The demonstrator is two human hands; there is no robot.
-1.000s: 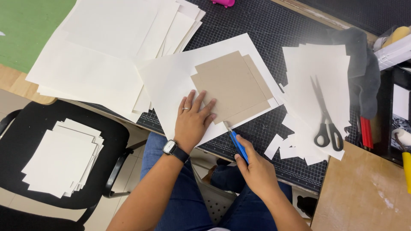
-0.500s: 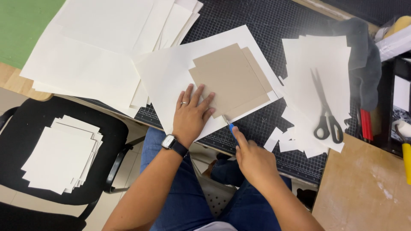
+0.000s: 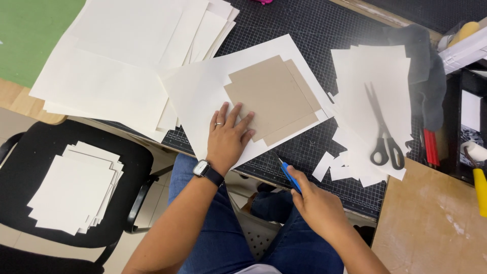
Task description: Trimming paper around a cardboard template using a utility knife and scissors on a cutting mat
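Brown cardboard squares [image 3: 274, 96] lie stacked on a large white sheet [image 3: 203, 96] over the black gridded cutting mat [image 3: 324, 30] on the bench, and the left hand [image 3: 228, 137] lies flat with its fingers spread open, pressing the lower left corner of the card and the sheet. Near the mat's front edge, just off the sheet, the right hand [image 3: 317, 208] has its fingers closed around a blue craft knife [image 3: 290, 175], blade tip toward the sheet. Black-handled scissors [image 3: 383, 137] rest on cut white paper at the right.
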